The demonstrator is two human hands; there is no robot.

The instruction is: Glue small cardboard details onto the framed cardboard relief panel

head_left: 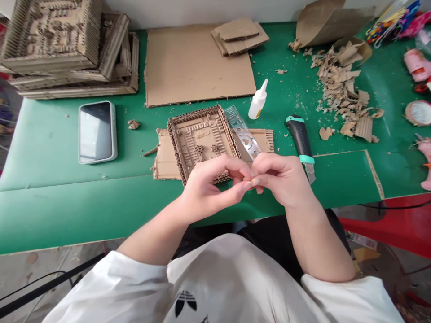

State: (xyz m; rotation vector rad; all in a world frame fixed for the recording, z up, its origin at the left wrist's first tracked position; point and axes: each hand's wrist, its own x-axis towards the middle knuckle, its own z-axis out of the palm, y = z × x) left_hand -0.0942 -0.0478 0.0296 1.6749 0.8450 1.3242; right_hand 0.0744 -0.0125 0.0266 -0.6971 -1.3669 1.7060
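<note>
My left hand (215,186) and my right hand (281,177) meet fingertip to fingertip above the table's near edge. Both pinch closed, and whatever lies between the fingertips is too small and covered to make out. Just beyond them is a square cardboard tray (175,146) with a corrugated rim and raised strips and curled pieces inside; my left hand hides its near corner. It rests on a flat cardboard piece (164,154). A clear plastic ruler (243,130) lies partly over that piece, right of the tray. A utility knife (301,139) with its blade out lies beyond my right hand.
A white glue bottle (258,102) stands behind the ruler. At left are a phone (97,132) and stacked cardboard trays (77,63). A large cardboard sheet (198,67) lies at the back, with torn cardboard scraps (343,85) to its right. A tape roll (418,112) sits far right.
</note>
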